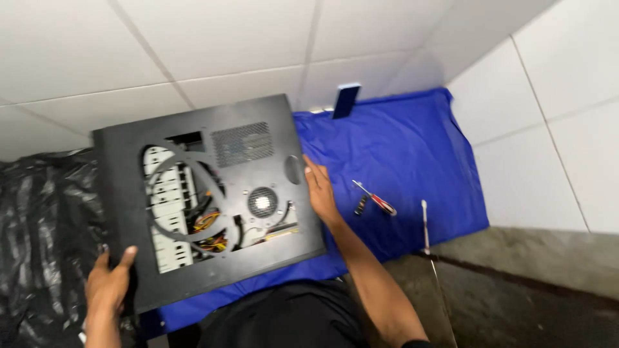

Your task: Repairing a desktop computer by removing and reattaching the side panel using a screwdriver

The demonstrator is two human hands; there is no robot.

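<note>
Landmark: a black computer case (206, 193) lies on its side on a blue cloth (400, 148), its side panel facing up with a round cut-out, a mesh vent and a small fan grille; wires and white drive bays show through the opening.
Left hand: the left hand (109, 283) grips the case at its near left corner, thumb on top of the panel, the other fingers hidden under the edge.
Right hand: the right hand (320, 190) lies flat against the case's right edge, fingers stretched out and together, holding nothing else.
Right of the case: a red-handled screwdriver (375, 198) lies on the cloth near the right hand, with a small dark piece just beside it; a thin white-handled tool (425, 225) lies further right.
Behind the case: a dark blue block (346, 100) stands against the white tiled wall (193, 45).
Left of the case: crumpled black plastic sheet (45, 219).
</note>
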